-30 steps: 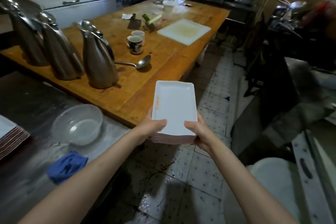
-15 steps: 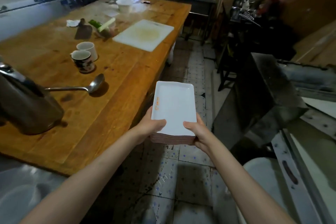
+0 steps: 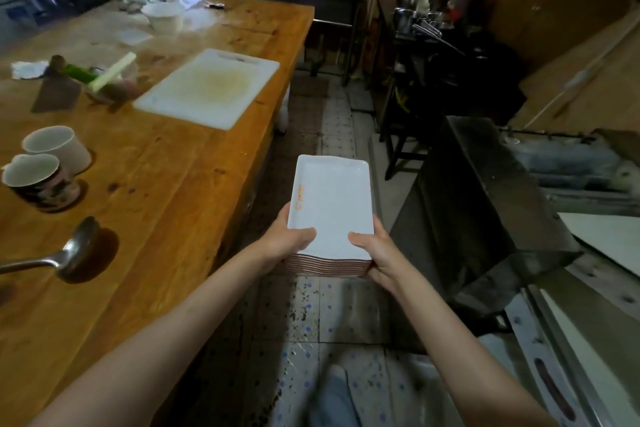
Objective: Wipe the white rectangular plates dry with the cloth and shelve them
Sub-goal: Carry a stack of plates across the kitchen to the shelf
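While hands [image 3: 332,250] grip plates [image 3: 332,204], beside table edge [image 3: 266,135]

Both hands carry a stack of white rectangular plates [image 3: 332,215] over the tiled floor [image 3: 332,315]: left hand [image 3: 287,243] and right hand [image 3: 377,253] grip the near corners, thumbs on the top plate. Wooden tabletop [image 3: 166,191] at left holds a white cutting board [image 3: 211,87], two mugs [image 3: 45,166] and a ladle [image 3: 65,253].

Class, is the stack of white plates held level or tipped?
Roughly level: the stack of white plates shows its top face, both hands gripping its near corners.
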